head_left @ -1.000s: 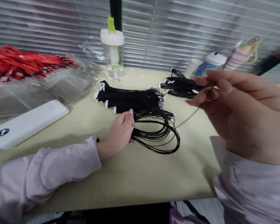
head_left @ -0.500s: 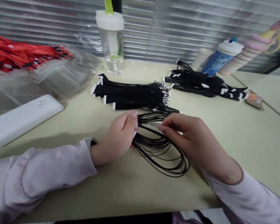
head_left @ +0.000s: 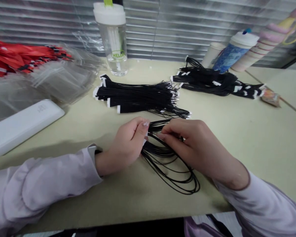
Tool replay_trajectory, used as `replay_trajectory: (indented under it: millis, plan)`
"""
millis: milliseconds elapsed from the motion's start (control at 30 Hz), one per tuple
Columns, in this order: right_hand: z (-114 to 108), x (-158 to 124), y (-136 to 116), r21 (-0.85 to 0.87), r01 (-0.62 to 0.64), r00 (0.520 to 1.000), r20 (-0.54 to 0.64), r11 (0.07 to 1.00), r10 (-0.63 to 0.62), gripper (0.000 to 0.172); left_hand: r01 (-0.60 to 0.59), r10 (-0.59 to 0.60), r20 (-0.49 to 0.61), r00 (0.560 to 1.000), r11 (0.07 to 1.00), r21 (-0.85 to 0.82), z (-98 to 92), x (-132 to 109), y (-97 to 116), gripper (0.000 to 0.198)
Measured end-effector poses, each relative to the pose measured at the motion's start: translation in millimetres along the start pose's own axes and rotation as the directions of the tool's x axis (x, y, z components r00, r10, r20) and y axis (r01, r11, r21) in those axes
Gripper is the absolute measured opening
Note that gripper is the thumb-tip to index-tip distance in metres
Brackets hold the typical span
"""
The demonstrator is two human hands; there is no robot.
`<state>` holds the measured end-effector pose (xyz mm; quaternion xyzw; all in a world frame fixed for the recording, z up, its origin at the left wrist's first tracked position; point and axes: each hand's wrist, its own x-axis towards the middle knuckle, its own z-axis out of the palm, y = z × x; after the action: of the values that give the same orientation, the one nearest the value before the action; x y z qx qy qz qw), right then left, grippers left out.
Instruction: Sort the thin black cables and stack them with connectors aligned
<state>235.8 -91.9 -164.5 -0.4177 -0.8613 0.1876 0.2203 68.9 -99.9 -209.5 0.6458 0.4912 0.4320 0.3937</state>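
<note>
A looped bundle of thin black wires point(head_left: 185, 181) hangs between my hands above the pale table point(head_left: 128, 204). My left hand point(head_left: 128, 141) is closed around the white connector end point(head_left: 145, 141) of this bundle, thumb on top. Close on its right, my right hand point(head_left: 194, 141) pinches a wire between thumb and forefinger; the fingertips partly hide it. Just beyond both hands lies a flat stack of black wires point(head_left: 140, 95) with white connectors at the left and bare ends at the right.
Another black cable pile point(head_left: 217, 82) lies back right, near a blue cup point(head_left: 232, 52), a white cup point(head_left: 212, 54) and an umbrella point(head_left: 263, 42). A clear bottle point(head_left: 114, 42) stands behind. On the left are red cables point(head_left: 22, 54), plastic bags point(head_left: 64, 79) and a white power bank point(head_left: 27, 125).
My right hand has moved left, closer to my left hand, with its pinch nearer the connector. The wire loops have shifted slightly. The view has moved a little.
</note>
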Motion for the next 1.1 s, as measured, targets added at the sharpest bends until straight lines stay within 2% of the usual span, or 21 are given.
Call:
replay_trajectory:
  millis: [233,333,367,433,467,500,533,567,600,667,733,767,833,933,1000,1100]
  plan:
    - [7,2,0,-0.065,-0.001,0.999,-0.041,0.998,-0.002,0.016,0.052,-0.053,0.026,0.998,0.999,0.015,-1.0,2,3,0.032]
    - [0,2,0,-0.058,0.027,0.985,-0.169,0.998,-0.036,0.014,0.116,-0.115,0.048,0.992,0.993,-0.022,-0.8,1,4,0.033]
    - [-1,1,0,-0.046,0.050,0.979,-0.195,0.998,-0.058,0.024,0.138,-0.136,0.053,0.989,0.990,-0.032,-0.6,1,5,0.033]
    - [-3,1,2,0.061,0.081,0.979,-0.192,0.995,-0.068,0.056,0.178,-0.177,0.029,0.984,0.983,-0.048,-0.2,0,7,0.033]
    - [-3,1,5,0.171,0.072,0.986,-0.159,0.983,-0.044,0.061,0.205,-0.206,-0.007,0.979,0.977,-0.061,-0.1,0,7,0.032]
    - [-3,2,8,0.332,0.033,0.983,-0.182,0.943,0.029,0.051,0.244,-0.248,-0.040,0.968,0.966,-0.084,-0.1,0,7,0.031]
    - [-5,4,11,0.371,0.020,0.967,-0.242,0.928,0.076,0.038,0.281,-0.290,-0.060,0.955,0.952,-0.123,-0.1,2,7,0.029]
    - [-8,6,15,0.409,0.022,0.939,-0.321,0.912,0.121,0.031,0.315,-0.333,-0.079,0.940,0.932,-0.181,-0.1,4,6,0.027]
    - [-12,8,18,0.454,0.037,0.891,-0.419,0.890,0.176,0.026,0.335,-0.368,-0.095,0.925,0.909,-0.249,0.0,6,6,0.026]
    - [-24,10,22,0.535,0.112,0.759,-0.590,0.837,0.276,0.022,0.356,-0.426,-0.126,0.896,0.858,-0.370,0.8,11,7,0.026]
    - [-37,11,23,0.623,0.219,0.633,-0.677,0.751,0.376,0.017,0.372,-0.479,-0.141,0.866,0.808,-0.457,3.4,14,11,0.026]
    - [-42,12,23,0.655,0.270,0.590,-0.692,0.706,0.416,0.017,0.380,-0.497,-0.141,0.856,0.790,-0.482,5.5,15,14,0.025]
    - [-53,17,21,0.698,0.350,0.538,-0.696,0.624,0.477,0.018,0.386,-0.508,-0.125,0.852,0.773,-0.504,10.7,15,22,0.025]
    - [-75,35,25,0.736,0.404,0.511,-0.674,0.543,0.533,0.017,0.365,-0.465,-0.075,0.882,0.775,-0.516,17.6,14,27,0.026]
    - [-99,54,35,0.753,0.394,0.503,-0.656,0.527,0.562,0.015,0.335,-0.413,-0.035,0.910,0.784,-0.523,18.9,13,26,0.020]
    - [-141,82,60,0.752,0.338,0.441,-0.657,0.565,0.611,0.020,0.311,-0.346,0.034,0.938,0.792,-0.525,16.7,12,18,0.018]
